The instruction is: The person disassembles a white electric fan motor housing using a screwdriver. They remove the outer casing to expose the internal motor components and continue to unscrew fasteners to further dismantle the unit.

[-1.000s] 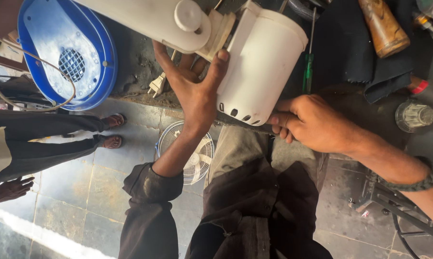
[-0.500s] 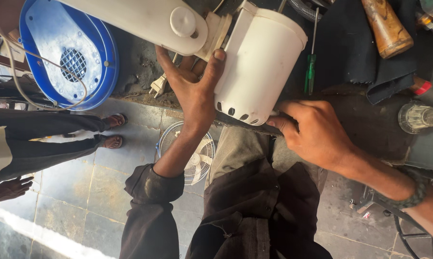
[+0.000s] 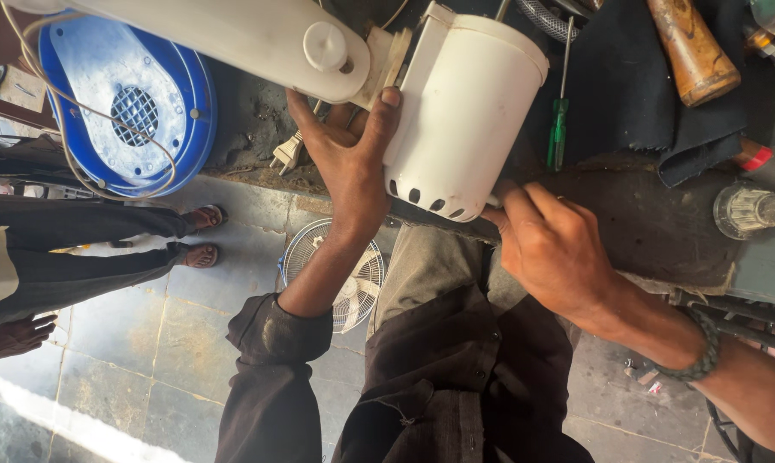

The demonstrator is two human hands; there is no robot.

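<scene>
The left hand (image 3: 349, 159) reaches up from the near side, palm turned to the right, fingers spread and extended; the thumb points up and right. Its forearm is bare and the dark sleeve is rolled to the elbow. The right hand (image 3: 554, 249) comes from the right, knuckles up, fingers curled and pointing left. A bead bracelet sits on the right wrist.
</scene>
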